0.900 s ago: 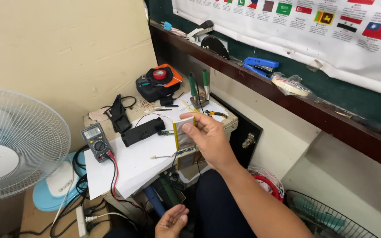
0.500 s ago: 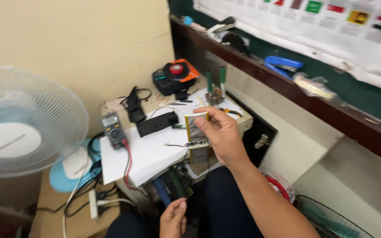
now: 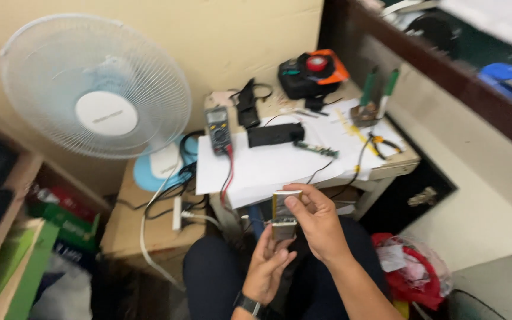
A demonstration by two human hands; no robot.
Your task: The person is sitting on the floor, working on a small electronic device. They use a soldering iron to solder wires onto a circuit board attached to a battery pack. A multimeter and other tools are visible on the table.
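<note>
Right hand (image 3: 318, 222) now drawn back from over the white sheet (image 3: 268, 169) to low centre of the frame, pinching the top of a flat gold-coloured pouch cell (image 3: 284, 212); left hand (image 3: 271, 266) risen to meet it, fingers cupping the lower end. Likely a shift from picking up to close inspection. Cell upright between both hands, just below the desk edge (image 3: 386, 172), thin wires trailing up toward the sheet
</note>
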